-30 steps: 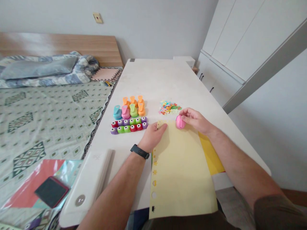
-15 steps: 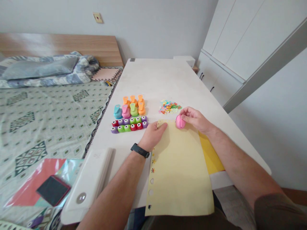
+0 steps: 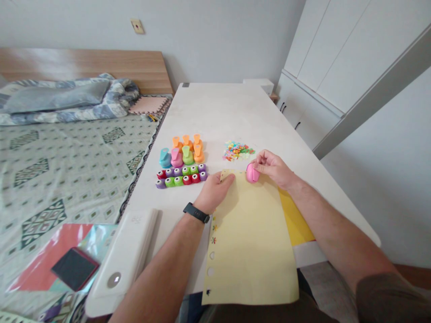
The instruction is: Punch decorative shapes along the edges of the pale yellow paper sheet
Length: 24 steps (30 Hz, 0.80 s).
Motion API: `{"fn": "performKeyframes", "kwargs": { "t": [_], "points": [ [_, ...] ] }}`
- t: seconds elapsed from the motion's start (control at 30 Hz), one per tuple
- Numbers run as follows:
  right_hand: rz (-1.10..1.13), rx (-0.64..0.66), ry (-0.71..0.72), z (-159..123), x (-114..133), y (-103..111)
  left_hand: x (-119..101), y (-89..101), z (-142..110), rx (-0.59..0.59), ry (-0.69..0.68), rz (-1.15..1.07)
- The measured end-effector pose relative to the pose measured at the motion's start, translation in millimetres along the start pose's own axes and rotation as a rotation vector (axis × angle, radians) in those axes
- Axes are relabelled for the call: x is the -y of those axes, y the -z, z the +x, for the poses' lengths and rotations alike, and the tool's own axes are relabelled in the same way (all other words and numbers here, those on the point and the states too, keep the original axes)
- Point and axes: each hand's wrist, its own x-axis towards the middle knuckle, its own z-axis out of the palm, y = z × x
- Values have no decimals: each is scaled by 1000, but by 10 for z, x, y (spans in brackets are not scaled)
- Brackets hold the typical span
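Note:
A pale yellow sheet of paper (image 3: 252, 242) lies in front of me, with shaped holes punched down its left edge. Its far left corner is pinched in my left hand (image 3: 215, 190), thumb on top. At the far edge of the sheet, my right hand (image 3: 274, 169) grips a pink craft punch (image 3: 252, 173) between thumb and fingers. The punch sits over the paper's edge; its slot is hidden. Just beyond it is a pile of colourful paper cutouts (image 3: 238, 150). Yellow sheets (image 3: 296, 220) show beneath the paper on the right.
Left of my hands stand rows of larger craft punches (image 3: 187, 154) and small punches (image 3: 178, 180) on the white table (image 3: 218, 107). A white laminator-like device (image 3: 124, 255) lies at the near left. Beside it, on the bed, a dark phone-like object (image 3: 74, 268) rests on plastic-wrapped coloured paper (image 3: 37, 269).
The pink punch has shifted very slightly left and toward me along the far edge. The paper's near end has slid a little left. My left hand keeps its hold.

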Motion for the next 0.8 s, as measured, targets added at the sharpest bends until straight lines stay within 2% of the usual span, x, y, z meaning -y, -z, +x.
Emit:
{"fn": "performKeyframes", "kwargs": {
  "t": [0.33, 0.53, 0.8],
  "points": [
    [91, 23, 0, 0, 14, -39, -5, -9, -4, 15, 39, -45],
    [101, -73, -8, 19, -31, -18, -36, -21, -32, 30, 66, -73],
    [92, -15, -58, 16, -64, 0, -53, -22, -23, 36, 74, -104]
  ]
}}
